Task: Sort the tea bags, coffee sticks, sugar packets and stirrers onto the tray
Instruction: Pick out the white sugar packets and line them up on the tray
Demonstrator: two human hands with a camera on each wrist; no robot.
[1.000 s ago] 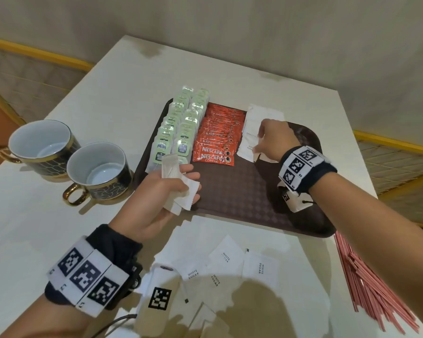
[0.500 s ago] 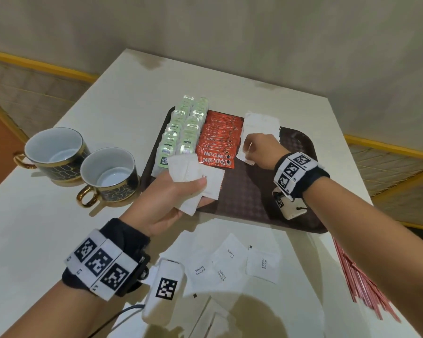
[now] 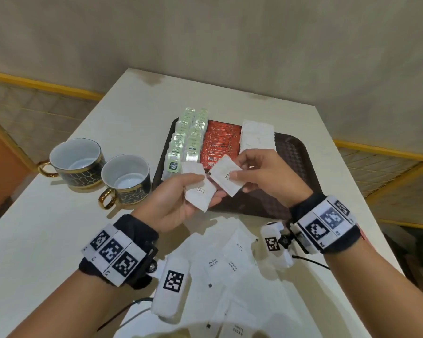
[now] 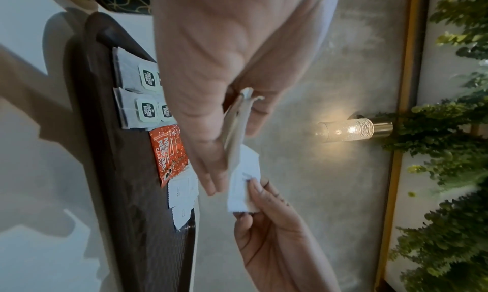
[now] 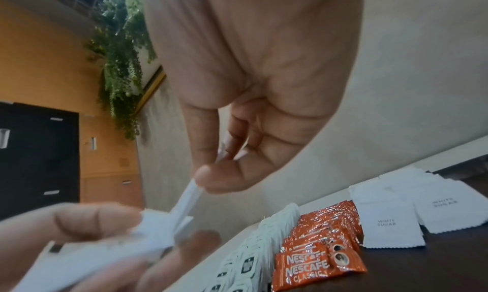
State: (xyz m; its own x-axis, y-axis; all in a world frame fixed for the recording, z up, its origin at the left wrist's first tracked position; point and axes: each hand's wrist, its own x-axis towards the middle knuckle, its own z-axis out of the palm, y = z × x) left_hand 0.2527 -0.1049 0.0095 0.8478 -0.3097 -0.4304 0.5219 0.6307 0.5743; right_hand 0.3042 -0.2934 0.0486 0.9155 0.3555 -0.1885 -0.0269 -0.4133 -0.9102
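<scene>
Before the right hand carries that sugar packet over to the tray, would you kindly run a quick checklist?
1. Right hand pinches one sugar packet: ok.
2. Left hand grips the remaining packets: ok.
3. Packet fully free of the left hand's bunch: cannot tell.
4. Sugar stack on the tray has bare space beside it: ok.
5. Loose packets on the table still unsorted: not ok.

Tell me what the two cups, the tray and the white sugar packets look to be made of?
The cups look like glazed ceramic: glossy white inside, dark patterned outside, gold rims and handles. The tray seems dark brown moulded plastic with a woven-look texture. The sugar packets look like matte white paper with zigzag-cut edges, though a thin lining cannot be ruled out.
</scene>
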